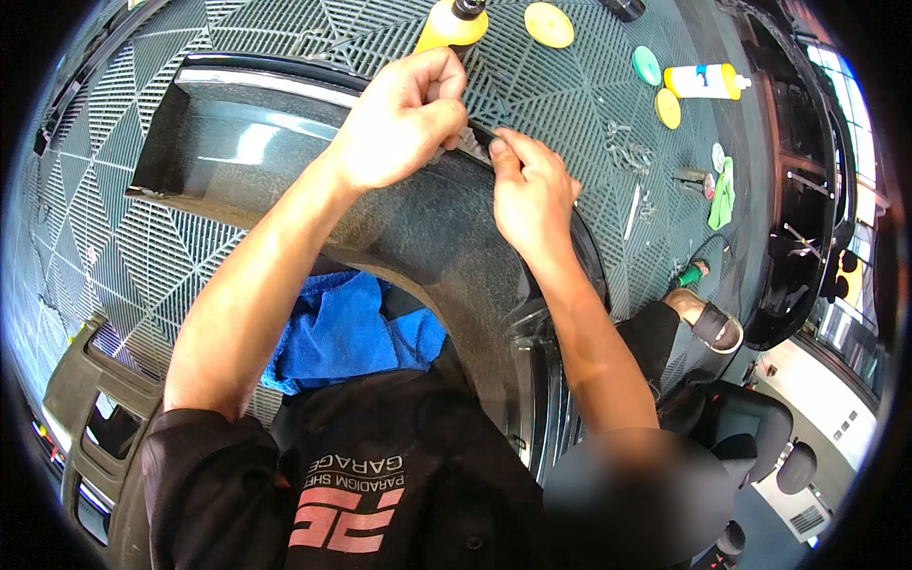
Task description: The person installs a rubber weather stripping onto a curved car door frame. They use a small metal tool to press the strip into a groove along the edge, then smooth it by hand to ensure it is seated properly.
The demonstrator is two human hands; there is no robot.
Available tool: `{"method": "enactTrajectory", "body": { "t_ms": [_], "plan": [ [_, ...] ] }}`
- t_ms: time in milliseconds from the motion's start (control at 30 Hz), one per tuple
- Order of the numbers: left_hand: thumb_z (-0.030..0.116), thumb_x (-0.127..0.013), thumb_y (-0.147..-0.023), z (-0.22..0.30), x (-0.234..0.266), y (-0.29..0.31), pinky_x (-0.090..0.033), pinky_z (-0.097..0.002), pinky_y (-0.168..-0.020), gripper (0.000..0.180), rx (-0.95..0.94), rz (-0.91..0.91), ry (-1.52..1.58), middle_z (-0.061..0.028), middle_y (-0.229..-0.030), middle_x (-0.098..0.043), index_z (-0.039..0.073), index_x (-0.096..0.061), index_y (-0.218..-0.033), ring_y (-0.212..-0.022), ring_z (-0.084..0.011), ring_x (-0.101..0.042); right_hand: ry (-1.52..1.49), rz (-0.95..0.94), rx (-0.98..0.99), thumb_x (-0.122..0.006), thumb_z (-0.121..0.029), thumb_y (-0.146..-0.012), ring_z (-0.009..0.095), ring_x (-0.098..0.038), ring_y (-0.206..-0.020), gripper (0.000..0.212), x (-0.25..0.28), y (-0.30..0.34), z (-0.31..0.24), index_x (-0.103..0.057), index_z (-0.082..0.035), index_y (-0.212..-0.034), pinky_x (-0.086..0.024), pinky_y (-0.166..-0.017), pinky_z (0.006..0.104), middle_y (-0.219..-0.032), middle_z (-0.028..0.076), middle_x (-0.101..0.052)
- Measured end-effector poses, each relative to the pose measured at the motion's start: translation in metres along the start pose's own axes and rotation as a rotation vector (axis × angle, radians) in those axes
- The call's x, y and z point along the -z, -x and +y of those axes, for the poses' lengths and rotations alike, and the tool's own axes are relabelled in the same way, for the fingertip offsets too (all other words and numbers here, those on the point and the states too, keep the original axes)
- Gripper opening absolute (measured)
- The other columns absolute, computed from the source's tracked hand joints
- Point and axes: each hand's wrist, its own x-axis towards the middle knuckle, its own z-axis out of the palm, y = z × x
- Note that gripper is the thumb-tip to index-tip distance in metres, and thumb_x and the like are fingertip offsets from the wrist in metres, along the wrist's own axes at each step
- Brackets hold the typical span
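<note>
A black, curved car fender [408,233] lies across my lap, its dusty inner side facing up. My left hand [404,119] is closed over the fender's far edge, thumb against curled fingers; what they pinch is hidden. Just to its right, my right hand [534,195] grips the same edge, thumb on the inner side and fingers over the rim. Between the two hands, a crumpled whitish-grey piece [472,145] shows along the edge; I cannot tell its material. A blue cloth [353,328] sits under the fender's arch, close to my body.
Beyond the fender, a yellow bottle [452,24], yellow pad [549,25], green pad [646,66] and white-and-yellow bottle [703,82] are on the grey grid floor [104,142]. A green cloth [722,195] lies right. A dark frame-like panel [90,389] is at left.
</note>
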Motion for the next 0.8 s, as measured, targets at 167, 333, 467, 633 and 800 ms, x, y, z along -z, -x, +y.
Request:
{"method": "enactTrajectory", "body": {
  "t_ms": [167, 333, 467, 633, 800],
  "plan": [
    [0.001, -0.053, -0.088, -0.009, 0.004, -0.001, -0.043, -0.0249, -0.058, 0.013, -0.014, -0.072, -0.038, -0.0047, -0.077, -0.058, 0.01, -0.044, -0.086, -0.068, -0.0107, -0.053, -0.215, -0.204, 0.056, -0.064, -0.029, -0.102, 0.033, -0.071, -0.11, 0.036, 0.012, -0.014, 0.019, -0.072, -0.008, -0.13, -0.051, -0.097, 0.0409, -0.119, 0.016, -0.075],
    [0.002, -0.054, -0.087, -0.002, 0.005, 0.001, -0.038, -0.0225, -0.053, 0.014, -0.012, -0.053, -0.02, -0.0043, -0.077, -0.06, 0.012, -0.044, -0.085, -0.067, -0.0093, -0.055, -0.426, -0.575, 0.104, -0.064, -0.027, -0.104, 0.018, -0.069, -0.105, 0.042, 0.048, -0.034, 0.03, -0.065, -0.001, -0.137, -0.052, -0.097, 0.0338, -0.116, 0.012, -0.076],
    [-0.001, -0.056, -0.091, 0.002, 0.002, 0.001, -0.043, -0.0254, -0.057, 0.013, 0.018, -0.034, 0.097, 0.0006, -0.072, -0.053, 0.007, -0.049, -0.084, -0.066, -0.0093, -0.055, -0.533, -0.844, 0.046, -0.07, -0.024, -0.101, 0.014, -0.064, -0.108, 0.046, 0.047, -0.056, 0.036, -0.062, 0.001, -0.139, -0.05, -0.1, 0.033, -0.117, 0.007, -0.073],
    [0.006, -0.061, -0.089, -0.001, -0.001, 0.007, -0.041, -0.0258, -0.057, 0.005, -0.06, -0.02, -0.315, -0.0002, -0.078, -0.061, 0.009, -0.057, -0.092, -0.066, -0.009, -0.053, -0.428, -0.846, 0.134, -0.074, -0.022, -0.099, 0.014, -0.063, -0.113, 0.052, 0.055, -0.056, 0.038, -0.06, 0.003, -0.142, -0.049, -0.103, 0.0313, -0.125, 0.006, -0.071],
    [0.029, -0.082, -0.08, 0.018, -0.011, 0.007, -0.044, -0.0433, -0.094, 0.031, -0.298, -0.104, -1.224, -0.0052, -0.09, -0.065, 0.01, -0.072, -0.103, -0.093, -0.027, -0.06, -0.411, -0.681, 0.109, -0.076, -0.02, -0.093, 0.024, -0.072, -0.102, 0.045, 0.07, -0.028, 0.045, -0.066, -0.002, -0.133, -0.054, -0.093, 0.0374, -0.112, 0.015, -0.077]
  ]
}}
